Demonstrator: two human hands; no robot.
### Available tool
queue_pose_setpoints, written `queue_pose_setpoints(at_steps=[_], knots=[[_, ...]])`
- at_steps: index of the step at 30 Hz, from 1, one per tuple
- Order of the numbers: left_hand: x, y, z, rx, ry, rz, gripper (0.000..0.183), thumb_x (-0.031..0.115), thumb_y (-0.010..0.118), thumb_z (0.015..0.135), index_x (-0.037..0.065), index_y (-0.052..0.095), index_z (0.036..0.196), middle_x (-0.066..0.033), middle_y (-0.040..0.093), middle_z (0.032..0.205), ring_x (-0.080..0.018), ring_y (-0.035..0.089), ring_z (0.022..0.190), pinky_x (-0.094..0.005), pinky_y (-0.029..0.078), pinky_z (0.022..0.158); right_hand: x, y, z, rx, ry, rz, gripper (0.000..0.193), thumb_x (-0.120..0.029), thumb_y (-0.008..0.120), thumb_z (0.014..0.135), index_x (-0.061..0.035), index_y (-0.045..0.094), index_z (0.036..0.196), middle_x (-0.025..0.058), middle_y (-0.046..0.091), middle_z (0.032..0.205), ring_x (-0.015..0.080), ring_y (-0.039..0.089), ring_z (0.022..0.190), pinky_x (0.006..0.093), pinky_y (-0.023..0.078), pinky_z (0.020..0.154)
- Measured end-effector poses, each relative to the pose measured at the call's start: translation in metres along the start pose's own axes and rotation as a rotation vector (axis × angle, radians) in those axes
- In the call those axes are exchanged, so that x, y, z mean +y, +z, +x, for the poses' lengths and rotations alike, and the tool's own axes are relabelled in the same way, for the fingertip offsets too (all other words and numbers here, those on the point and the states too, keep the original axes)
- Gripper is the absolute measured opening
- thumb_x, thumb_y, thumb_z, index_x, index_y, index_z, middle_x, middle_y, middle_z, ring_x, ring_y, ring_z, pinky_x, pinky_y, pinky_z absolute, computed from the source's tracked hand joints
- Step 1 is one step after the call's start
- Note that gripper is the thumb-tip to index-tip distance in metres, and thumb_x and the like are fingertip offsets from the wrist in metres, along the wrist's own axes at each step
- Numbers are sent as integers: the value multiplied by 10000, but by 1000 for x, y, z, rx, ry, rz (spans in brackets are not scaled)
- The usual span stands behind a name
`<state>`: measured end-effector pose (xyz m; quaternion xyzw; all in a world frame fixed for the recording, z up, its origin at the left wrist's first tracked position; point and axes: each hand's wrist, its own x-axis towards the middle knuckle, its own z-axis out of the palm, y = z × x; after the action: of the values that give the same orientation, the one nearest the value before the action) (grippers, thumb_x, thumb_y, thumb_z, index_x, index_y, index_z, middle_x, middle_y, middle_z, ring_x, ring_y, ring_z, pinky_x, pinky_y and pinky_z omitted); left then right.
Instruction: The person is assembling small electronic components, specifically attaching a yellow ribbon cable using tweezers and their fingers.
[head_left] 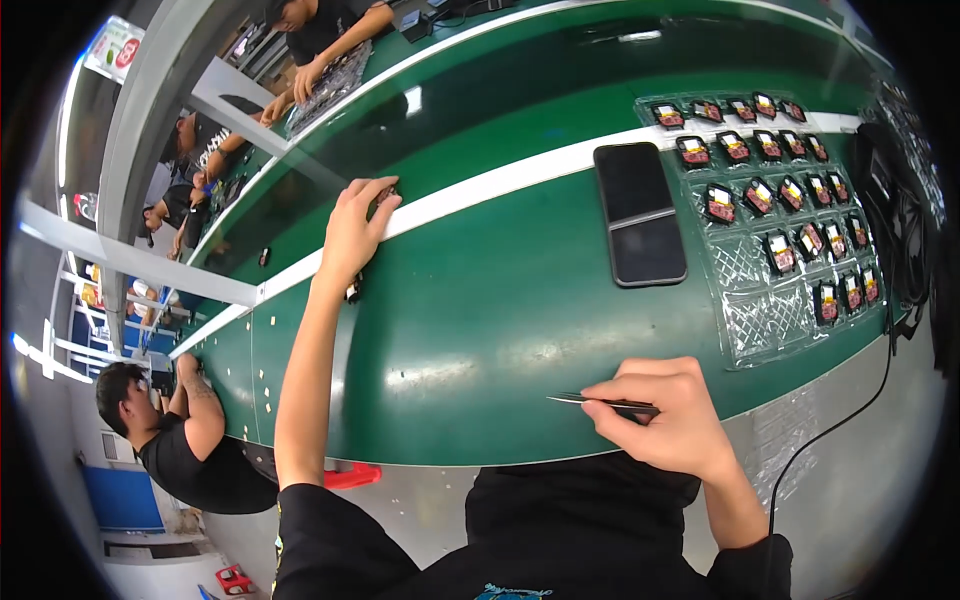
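The left hand (355, 230) hides most of a dark piece (387, 194), seemingly pinched between thumb and fingers. The left forearm covers part of another piece (353, 289). The right hand's (662, 420) fingers hide the middle of the tweezers (640, 408). Out on the belt, a small part (264, 256) is too tiny to make out, as are the pale scraps (265, 376) on the table. The table edge and left arm cover much of a red stool (355, 475). The upper edge cuts off the head of the co-worker (325, 40) opposite; the lower edge trims the shirt print (512, 592).
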<state>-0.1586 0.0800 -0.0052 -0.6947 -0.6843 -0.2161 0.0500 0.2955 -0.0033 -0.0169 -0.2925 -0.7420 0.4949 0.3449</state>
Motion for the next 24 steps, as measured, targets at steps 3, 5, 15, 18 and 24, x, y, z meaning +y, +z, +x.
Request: queue_pose_setpoints(at_steps=[3, 5, 15, 18, 24], knots=[[7, -4, -2, -18, 37, -66, 313, 178, 732, 1023, 58, 757, 1311, -156, 737, 1182, -362, 681, 1133, -443, 535, 1015, -1, 3, 2, 7, 9, -28, 124, -34, 832, 875, -35, 852, 997, 45, 665, 695, 125, 538, 490, 307, 386, 467], [39, -4, 1, -43, 140, -240, 352, 135, 757, 996, 40, 734, 1334, -160, 733, 1185, -361, 677, 1134, -442, 526, 1027, -3, 1, -1, 52, 38, -31, 117, -20, 838, 865, -26, 853, 981, 37, 674, 688, 101, 531, 497, 290, 371, 470], [151, -6, -74, -435, 536, -564, 642, 137, 918, 798, 34, 716, 1399, -137, 736, 1327, -354, 685, 1171, -480, 548, 1020, -4, -1, 9, 43, 67, 19, 115, 12, 854, 864, 2, 856, 978, 28, 684, 679, 54, 531, 524, 255, 342, 486], [154, -3, -77, -298, 504, -622, 734, 207, 975, 704, 17, 719, 1364, -138, 739, 1282, -352, 688, 1137, -467, 539, 996, -3, -3, 11, 55, 94, 40, 107, 15, 852, 873, 8, 855, 979, 25, 677, 677, 42, 533, 536, 247, 338, 497], [162, -6, -91, -259, 360, -306, 757, 305, 1040, 599, 39, 750, 1247, -101, 717, 1121, -310, 684, 1011, -411, 514, 897, -10, -1, 21, 87, 204, 51, 81, 4, 846, 891, 24, 844, 969, 36, 678, 692, 36, 551, 572, 237, 346, 516]])
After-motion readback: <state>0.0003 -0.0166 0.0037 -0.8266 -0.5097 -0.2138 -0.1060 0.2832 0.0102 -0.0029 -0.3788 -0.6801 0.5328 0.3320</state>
